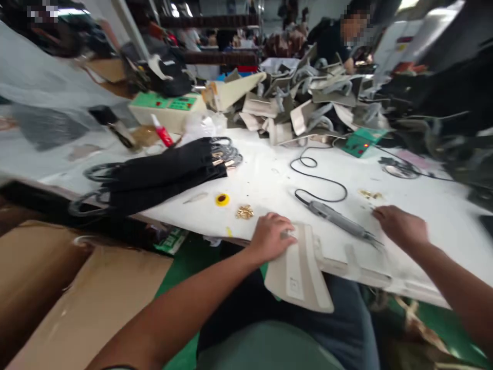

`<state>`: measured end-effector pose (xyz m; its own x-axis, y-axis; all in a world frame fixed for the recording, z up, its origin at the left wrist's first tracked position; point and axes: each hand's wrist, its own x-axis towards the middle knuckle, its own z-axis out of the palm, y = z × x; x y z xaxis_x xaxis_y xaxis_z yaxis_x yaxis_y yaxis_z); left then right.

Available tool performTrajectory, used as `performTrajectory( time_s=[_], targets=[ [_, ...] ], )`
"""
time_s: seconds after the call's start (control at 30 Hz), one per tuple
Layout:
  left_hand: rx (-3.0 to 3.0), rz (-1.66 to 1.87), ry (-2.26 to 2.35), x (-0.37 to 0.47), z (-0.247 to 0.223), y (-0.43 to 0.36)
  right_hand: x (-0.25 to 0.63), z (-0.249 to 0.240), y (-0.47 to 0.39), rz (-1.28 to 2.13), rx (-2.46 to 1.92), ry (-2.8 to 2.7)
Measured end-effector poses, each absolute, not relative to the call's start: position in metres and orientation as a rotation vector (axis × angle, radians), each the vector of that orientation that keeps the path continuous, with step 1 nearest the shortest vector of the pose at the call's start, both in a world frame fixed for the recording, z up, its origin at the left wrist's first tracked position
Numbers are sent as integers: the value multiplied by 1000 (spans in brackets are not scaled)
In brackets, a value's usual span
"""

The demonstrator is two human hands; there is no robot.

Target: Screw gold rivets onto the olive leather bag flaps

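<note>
A beige leather-like panel (295,275) with a paler strip along it lies over the table's front edge and hangs above my lap. My left hand (272,236) is closed on its upper left part, with a small grey bit showing by the thumb. To the right, my right hand (400,226) is low over the tabletop, its fingertips pressed together beside a few tiny loose bits. What they pinch, if anything, is too small to see. Just beyond those fingers is a little heap of gold-coloured metal pieces (370,194). Between my hands lies a grey pen-shaped electric tool (341,220) with a cable.
Another gold pile (244,211) and a yellow tape roll (222,199) are left of the panel. Black straps with grey loops (165,172) lie farther left. A green control box (362,142) stands before heaped beige-and-grey pieces (304,103). Cardboard boxes (108,303) are below left.
</note>
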<state>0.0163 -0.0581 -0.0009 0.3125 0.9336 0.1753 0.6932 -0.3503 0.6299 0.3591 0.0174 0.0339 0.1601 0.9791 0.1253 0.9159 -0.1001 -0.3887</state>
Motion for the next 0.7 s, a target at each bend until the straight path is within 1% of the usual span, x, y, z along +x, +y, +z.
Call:
performTrajectory(
  time_s=[0.1, 0.27, 0.33, 0.4, 0.5, 0.57, 0.63, 0.7],
  targets=[
    [2130, 748, 1410, 18, -6, -55, 404, 28, 7, 222, -2263, -1956],
    [2144, 755, 1418, 19, -4, -59, 396, 29, 12, 259, -2226, -1859],
    [2143, 757, 1419, 19, -4, -58, 375, 38, 2, 390, -2119, -1713],
    [2142, 757, 1415, 19, -5, -58, 341, 47, -14, 608, -1932, -1620],
    [2141, 754, 1410, 19, -5, -57, 280, 51, -39, 966, -1634, -1761],
    [2148, 743, 1412, 19, -5, -57, 245, 46, -49, 1124, -1504, -1844],
    [2158, 726, 1420, 19, -5, -57, 223, 37, -53, 1165, -1455, -1898],
    [2168, 713, 1419, 19, -6, -57, 214, 28, -53, 1114, -1464, -1942]
  ],
)
